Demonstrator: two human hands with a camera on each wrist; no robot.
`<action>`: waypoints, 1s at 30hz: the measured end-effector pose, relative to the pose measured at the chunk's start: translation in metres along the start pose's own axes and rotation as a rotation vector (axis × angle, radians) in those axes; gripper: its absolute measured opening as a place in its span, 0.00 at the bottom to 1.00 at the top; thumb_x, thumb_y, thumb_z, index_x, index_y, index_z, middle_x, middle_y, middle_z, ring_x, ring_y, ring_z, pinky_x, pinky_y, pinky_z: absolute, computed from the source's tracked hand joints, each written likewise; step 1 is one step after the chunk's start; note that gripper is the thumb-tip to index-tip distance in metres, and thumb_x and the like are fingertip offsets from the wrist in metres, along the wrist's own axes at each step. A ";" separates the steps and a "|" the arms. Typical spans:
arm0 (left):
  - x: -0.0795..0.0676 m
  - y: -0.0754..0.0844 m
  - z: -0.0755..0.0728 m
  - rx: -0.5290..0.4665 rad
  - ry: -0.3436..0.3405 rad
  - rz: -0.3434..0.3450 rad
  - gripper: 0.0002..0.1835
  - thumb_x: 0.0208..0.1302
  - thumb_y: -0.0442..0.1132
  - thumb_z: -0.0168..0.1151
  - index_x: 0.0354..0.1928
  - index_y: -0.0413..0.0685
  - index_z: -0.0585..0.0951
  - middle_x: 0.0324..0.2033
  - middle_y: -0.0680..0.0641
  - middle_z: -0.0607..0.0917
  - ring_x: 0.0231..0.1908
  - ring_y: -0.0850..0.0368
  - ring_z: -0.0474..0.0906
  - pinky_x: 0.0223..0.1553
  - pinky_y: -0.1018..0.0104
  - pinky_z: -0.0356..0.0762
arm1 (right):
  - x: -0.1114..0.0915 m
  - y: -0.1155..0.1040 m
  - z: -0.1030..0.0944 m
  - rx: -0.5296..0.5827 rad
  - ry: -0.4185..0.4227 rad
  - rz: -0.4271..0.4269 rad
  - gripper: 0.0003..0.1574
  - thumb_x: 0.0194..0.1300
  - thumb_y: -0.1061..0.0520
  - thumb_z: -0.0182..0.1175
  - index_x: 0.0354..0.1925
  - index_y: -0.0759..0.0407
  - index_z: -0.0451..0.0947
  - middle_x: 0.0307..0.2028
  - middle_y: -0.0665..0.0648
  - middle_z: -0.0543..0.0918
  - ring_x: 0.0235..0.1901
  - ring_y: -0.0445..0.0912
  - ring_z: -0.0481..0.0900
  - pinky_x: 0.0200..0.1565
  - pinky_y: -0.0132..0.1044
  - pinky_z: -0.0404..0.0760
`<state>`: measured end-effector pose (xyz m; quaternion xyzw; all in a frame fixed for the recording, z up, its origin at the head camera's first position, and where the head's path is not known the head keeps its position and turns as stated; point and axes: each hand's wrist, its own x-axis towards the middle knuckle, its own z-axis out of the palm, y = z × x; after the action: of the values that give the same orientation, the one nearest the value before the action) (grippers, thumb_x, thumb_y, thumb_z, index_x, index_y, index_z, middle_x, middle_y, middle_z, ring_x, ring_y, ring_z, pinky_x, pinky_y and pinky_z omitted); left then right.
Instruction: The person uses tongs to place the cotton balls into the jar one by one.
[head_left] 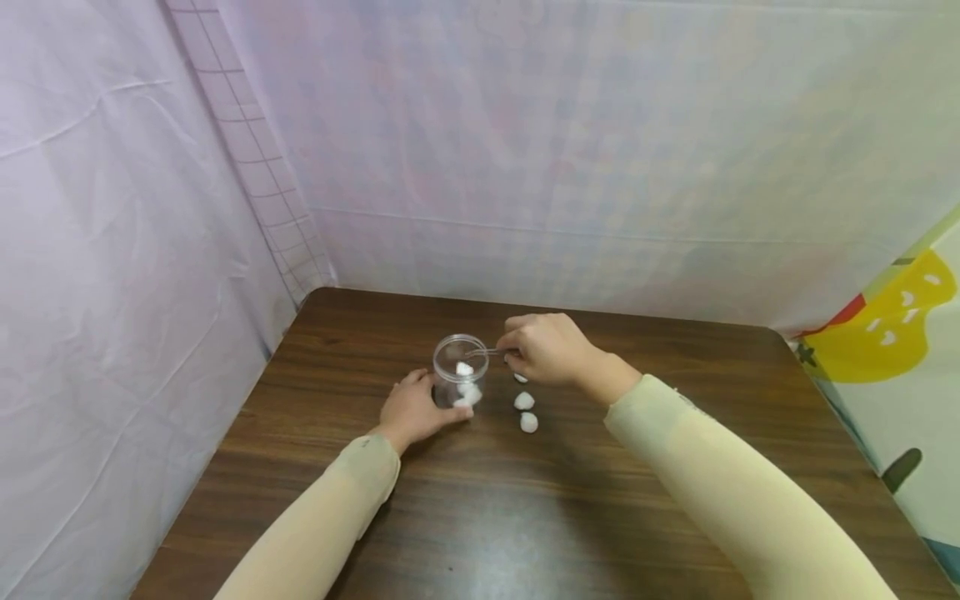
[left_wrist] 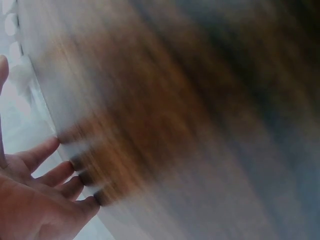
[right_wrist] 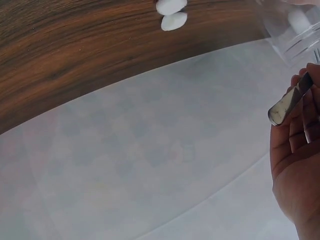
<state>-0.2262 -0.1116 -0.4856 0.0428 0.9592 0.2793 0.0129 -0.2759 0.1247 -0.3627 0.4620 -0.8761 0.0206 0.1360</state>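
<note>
A clear round jar (head_left: 461, 358) stands open-topped on the table with several white cotton balls (head_left: 467, 392) inside. My left hand (head_left: 416, 408) holds it low on its left and near sides, thumb across the front; fingers (left_wrist: 42, 155) show in the left wrist view. My right hand (head_left: 551, 346) pinches slim metal tweezers (head_left: 486, 351), whose tips reach over the jar's mouth. In the right wrist view the broad end of the tweezers (right_wrist: 287, 105) sticks out of the hand. Right of the jar lie cotton balls (head_left: 524, 401) in a short row, one partly under the right hand.
The dark wood-grain table (head_left: 480, 500) has its back edge close behind the jar. Pale cloth (head_left: 562, 150) hangs behind it, and white cloth (head_left: 112, 292) hangs along the left. A yellow printed pattern (head_left: 877, 333) shows at the right.
</note>
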 end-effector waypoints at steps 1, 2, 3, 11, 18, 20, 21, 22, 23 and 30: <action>0.000 0.000 0.000 -0.001 0.002 -0.002 0.49 0.50 0.71 0.70 0.68 0.48 0.74 0.68 0.37 0.70 0.67 0.36 0.64 0.68 0.39 0.56 | 0.000 0.000 0.000 -0.004 0.001 -0.001 0.11 0.57 0.57 0.66 0.40 0.51 0.89 0.30 0.45 0.78 0.21 0.36 0.71 0.18 0.33 0.72; 0.000 0.000 0.000 -0.004 0.002 -0.003 0.49 0.50 0.71 0.70 0.68 0.49 0.74 0.68 0.37 0.70 0.67 0.35 0.64 0.68 0.40 0.56 | 0.000 0.000 0.000 -0.008 0.003 0.000 0.11 0.57 0.57 0.66 0.40 0.51 0.89 0.30 0.45 0.78 0.21 0.36 0.71 0.18 0.33 0.72; -0.001 0.000 0.000 -0.007 0.004 -0.004 0.48 0.49 0.71 0.70 0.68 0.49 0.74 0.68 0.38 0.70 0.66 0.35 0.65 0.68 0.40 0.57 | -0.001 0.000 0.000 -0.010 0.007 -0.001 0.11 0.58 0.57 0.66 0.40 0.50 0.89 0.30 0.45 0.78 0.21 0.36 0.71 0.19 0.33 0.72; 0.004 0.000 0.001 -0.012 0.006 0.011 0.48 0.49 0.70 0.71 0.67 0.49 0.75 0.67 0.38 0.71 0.67 0.38 0.64 0.70 0.41 0.53 | -0.026 0.010 -0.010 -0.010 0.079 0.004 0.08 0.56 0.55 0.69 0.37 0.50 0.89 0.29 0.44 0.77 0.20 0.36 0.70 0.19 0.34 0.72; 0.007 0.001 -0.001 -0.008 0.004 0.007 0.48 0.48 0.71 0.71 0.67 0.49 0.75 0.68 0.38 0.70 0.68 0.38 0.64 0.71 0.42 0.52 | -0.071 0.024 -0.010 -0.002 0.054 0.061 0.09 0.56 0.55 0.72 0.38 0.53 0.89 0.28 0.45 0.75 0.19 0.35 0.67 0.16 0.32 0.67; 0.007 0.000 0.000 -0.009 -0.001 0.003 0.49 0.48 0.71 0.71 0.67 0.49 0.75 0.68 0.38 0.70 0.68 0.39 0.64 0.71 0.42 0.52 | -0.084 0.027 -0.003 0.001 0.040 0.069 0.09 0.56 0.55 0.72 0.38 0.53 0.89 0.28 0.45 0.75 0.19 0.34 0.66 0.16 0.30 0.67; 0.006 -0.001 0.000 -0.010 -0.004 0.001 0.49 0.48 0.71 0.71 0.67 0.50 0.75 0.68 0.39 0.70 0.68 0.39 0.64 0.71 0.42 0.52 | -0.090 0.028 0.002 0.006 0.034 0.073 0.10 0.56 0.55 0.72 0.38 0.53 0.89 0.28 0.45 0.75 0.18 0.34 0.66 0.16 0.30 0.67; 0.006 -0.001 0.001 -0.011 -0.005 0.000 0.49 0.48 0.71 0.71 0.67 0.50 0.75 0.68 0.39 0.70 0.67 0.39 0.64 0.71 0.42 0.53 | -0.096 0.028 0.006 0.010 0.026 0.076 0.10 0.56 0.55 0.72 0.38 0.53 0.89 0.28 0.44 0.75 0.18 0.33 0.65 0.16 0.30 0.67; 0.006 -0.002 0.001 -0.011 -0.007 -0.001 0.49 0.48 0.72 0.71 0.68 0.50 0.75 0.68 0.39 0.70 0.67 0.39 0.64 0.70 0.42 0.53 | -0.102 0.028 0.011 0.016 0.016 0.079 0.10 0.56 0.55 0.72 0.39 0.52 0.89 0.28 0.44 0.75 0.18 0.33 0.65 0.16 0.29 0.66; 0.003 -0.003 0.001 -0.019 -0.003 0.003 0.49 0.49 0.71 0.71 0.67 0.49 0.75 0.67 0.38 0.71 0.67 0.39 0.64 0.70 0.41 0.54 | -0.126 0.024 0.037 0.055 -0.022 0.097 0.10 0.55 0.55 0.71 0.38 0.52 0.89 0.31 0.43 0.78 0.20 0.32 0.69 0.19 0.31 0.72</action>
<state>-0.2292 -0.1129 -0.4884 0.0443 0.9564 0.2884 0.0142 -0.2357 0.2336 -0.4282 0.4225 -0.8981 0.0461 0.1126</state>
